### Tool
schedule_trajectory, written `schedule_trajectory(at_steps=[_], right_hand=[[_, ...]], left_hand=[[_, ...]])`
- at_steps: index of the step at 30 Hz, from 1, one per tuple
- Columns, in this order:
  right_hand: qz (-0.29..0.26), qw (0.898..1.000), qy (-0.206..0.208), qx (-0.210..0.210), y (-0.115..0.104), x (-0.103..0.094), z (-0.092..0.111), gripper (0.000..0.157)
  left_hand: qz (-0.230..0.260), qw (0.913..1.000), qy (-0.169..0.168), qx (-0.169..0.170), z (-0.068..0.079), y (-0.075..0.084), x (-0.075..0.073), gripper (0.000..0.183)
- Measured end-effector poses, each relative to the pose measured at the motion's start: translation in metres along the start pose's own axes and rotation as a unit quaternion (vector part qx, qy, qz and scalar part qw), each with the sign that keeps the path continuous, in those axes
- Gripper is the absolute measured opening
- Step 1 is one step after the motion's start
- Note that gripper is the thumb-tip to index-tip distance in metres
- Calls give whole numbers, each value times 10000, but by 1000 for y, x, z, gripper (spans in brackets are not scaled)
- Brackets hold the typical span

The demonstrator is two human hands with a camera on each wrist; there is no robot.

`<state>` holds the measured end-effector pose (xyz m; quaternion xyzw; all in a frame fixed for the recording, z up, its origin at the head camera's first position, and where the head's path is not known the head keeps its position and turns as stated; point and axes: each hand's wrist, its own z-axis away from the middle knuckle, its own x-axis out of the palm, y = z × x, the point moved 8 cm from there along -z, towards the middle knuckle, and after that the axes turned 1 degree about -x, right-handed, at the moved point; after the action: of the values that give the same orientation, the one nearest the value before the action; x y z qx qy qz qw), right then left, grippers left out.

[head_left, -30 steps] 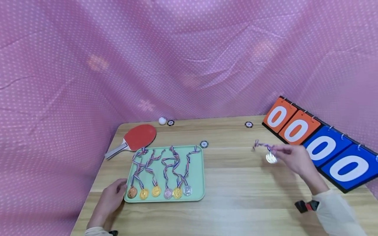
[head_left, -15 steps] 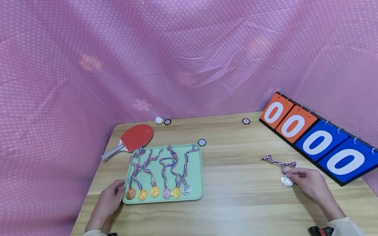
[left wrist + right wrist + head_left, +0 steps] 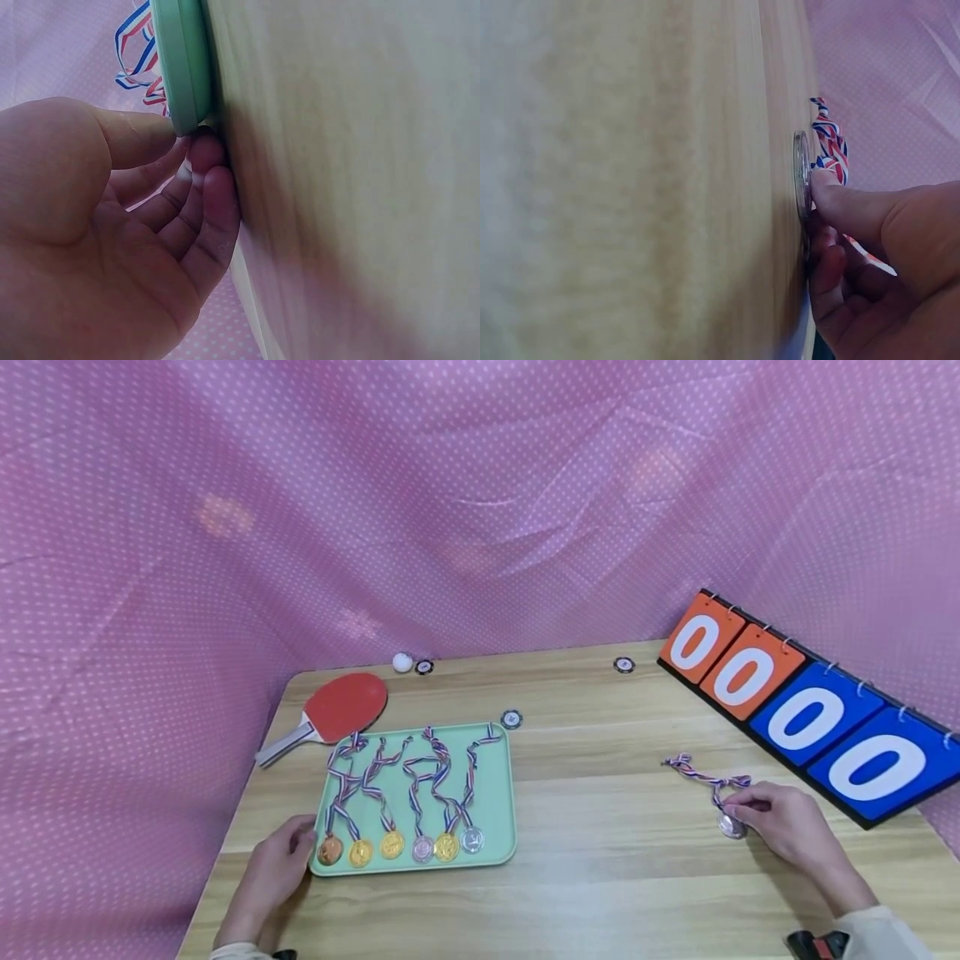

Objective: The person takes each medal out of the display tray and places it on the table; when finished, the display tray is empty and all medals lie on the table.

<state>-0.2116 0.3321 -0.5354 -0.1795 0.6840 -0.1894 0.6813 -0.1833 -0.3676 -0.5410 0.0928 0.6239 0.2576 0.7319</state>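
Observation:
In the head view, a green tray (image 3: 412, 865) holds several medals on striped ribbons, among them a bronze medal (image 3: 330, 850), a gold medal (image 3: 361, 853) and a silver medal (image 3: 472, 840). My left hand (image 3: 273, 872) grips the tray's left edge; the left wrist view has the thumb on the rim (image 3: 180, 97) and curled fingers beneath. On the right, my right hand (image 3: 787, 827) pinches another silver medal (image 3: 732, 827) low at the tabletop. Its ribbon (image 3: 697, 772) trails away to the left. The right wrist view shows my thumb against the medal (image 3: 802, 176), whose far side is hidden.
A red table tennis bat (image 3: 347, 706) lies behind the tray's left corner. A white ball (image 3: 402, 662) sits at the table's back edge beside a chip (image 3: 424, 667); two more chips (image 3: 512, 719) lie farther right. A flip scoreboard (image 3: 798, 718) stands along the right side.
My right hand has brought the silver medal down to the table, nearer to me and rightward, its ribbon now lying spread. The left hand stays at the tray. The head view has shifted slightly.

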Motion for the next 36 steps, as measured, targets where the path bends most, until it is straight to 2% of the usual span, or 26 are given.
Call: schedule_trajectory(at_steps=[4,10,15,18,21,24,28,33,36], right_hand=[[-4,9999,5,-142,-4,2,-3,6],[-61,9997,-218,-27,-4,4,-2,4],[-75,9997,158,148,-5,-16,1,15],[-185,9985,445,247,-18,-31,-1,21],[-377,9977,562,-57,-49,-36,-3,21],[-698,9953,313,-589,-93,-23,-5,15],[-1185,9866,-384,-1051,-155,14,-5,10],[-1687,9706,-1177,-1251,-224,71,-3,11],[-1759,9620,-1593,-1353,-257,106,2,11]], left_hand=[[38,10000,19,21,2,-3,-1,37],[33,10000,-20,-52,2,-7,2,38],[92,9996,-146,-207,2,-8,5,39],[103,9995,-190,-234,1,-7,5,40],[130,9998,-127,-98,0,-2,3,39],[167,9998,-86,10,0,1,1,39],[197,9998,-91,30,1,2,2,39],[186,9998,-69,86,0,3,1,37],[184,9998,-81,51,1,1,0,37]])
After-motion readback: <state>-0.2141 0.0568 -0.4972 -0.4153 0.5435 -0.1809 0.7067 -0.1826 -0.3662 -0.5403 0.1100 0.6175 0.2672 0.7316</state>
